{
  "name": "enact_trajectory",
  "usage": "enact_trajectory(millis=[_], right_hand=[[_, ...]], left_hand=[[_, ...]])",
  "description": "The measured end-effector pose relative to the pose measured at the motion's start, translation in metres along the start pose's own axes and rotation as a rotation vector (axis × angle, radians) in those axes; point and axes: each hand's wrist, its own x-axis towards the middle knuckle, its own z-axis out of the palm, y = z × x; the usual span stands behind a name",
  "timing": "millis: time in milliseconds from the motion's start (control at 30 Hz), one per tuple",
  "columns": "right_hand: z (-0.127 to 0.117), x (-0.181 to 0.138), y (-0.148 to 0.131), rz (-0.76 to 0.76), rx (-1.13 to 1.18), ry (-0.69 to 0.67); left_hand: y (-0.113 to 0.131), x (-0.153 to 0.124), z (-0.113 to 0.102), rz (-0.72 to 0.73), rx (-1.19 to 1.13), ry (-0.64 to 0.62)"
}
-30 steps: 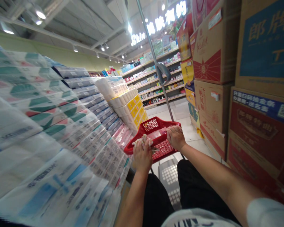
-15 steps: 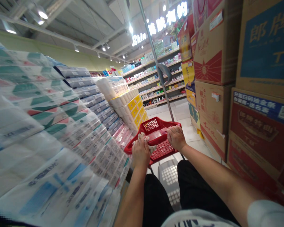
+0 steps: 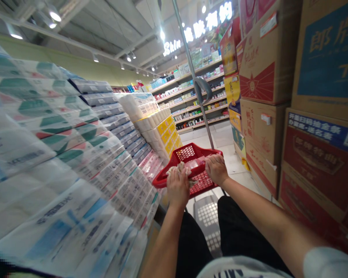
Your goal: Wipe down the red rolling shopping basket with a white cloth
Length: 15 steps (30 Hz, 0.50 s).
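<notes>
A red plastic shopping cart [image 3: 203, 184] with a perforated basket stands right in front of my legs. Its near rim carries a handle bar with a pinkish label [image 3: 193, 164]. My left hand [image 3: 178, 187] presses a crumpled off-white cloth [image 3: 179, 168] against the left part of this bar, fingers curled over it. On the bar's right end, my right hand [image 3: 217, 170] is closed around the red handle. From the cart's right side a grey metal pole [image 3: 189, 58] rises at a tilt, with a grey loop-shaped grip [image 3: 203, 91] on it.
Stacked tissue packs [image 3: 72, 154] form a sloping wall close on my left. Cardboard cartons [image 3: 261, 135] are piled high on the right. Pale floor tiles [image 3: 234, 160] run between them toward stocked shelves [image 3: 197, 104] at the back, below a lit sign [image 3: 197, 29].
My left hand has slid a little to the right along the handle bar, with the cloth under it. My right hand keeps its hold, and the cart looks unmoved.
</notes>
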Motion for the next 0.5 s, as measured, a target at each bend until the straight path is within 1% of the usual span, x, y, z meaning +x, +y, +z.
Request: enact_trajectory(millis=[67,233,300,400,433,500], right_hand=[[0.0001,0.0000,0.0004,-0.010,-0.001,-0.005],[0.0007,0.0000,0.0003,-0.001,-0.009,0.009],[0.0008,0.0001,-0.0001,0.005,-0.007,0.019],[0.0005,0.0003,0.0003,-0.005,-0.008,0.023],[0.0004,0.0002,0.0006,-0.010,-0.009,0.021],[0.0006,0.0000,0.0009,-0.013,-0.011,0.017]], left_hand=[[0.0012,-0.0006,0.0001,0.021,0.000,-0.003],[0.0033,0.0021,0.0001,-0.103,-0.019,-0.006],[0.0058,0.0002,0.0012,-0.085,0.016,-0.005],[0.0074,-0.0020,0.0013,-0.004,0.029,-0.005],[0.0070,-0.0012,0.0006,-0.003,0.017,-0.008],[0.0054,0.0027,-0.0013,-0.053,-0.017,-0.017]])
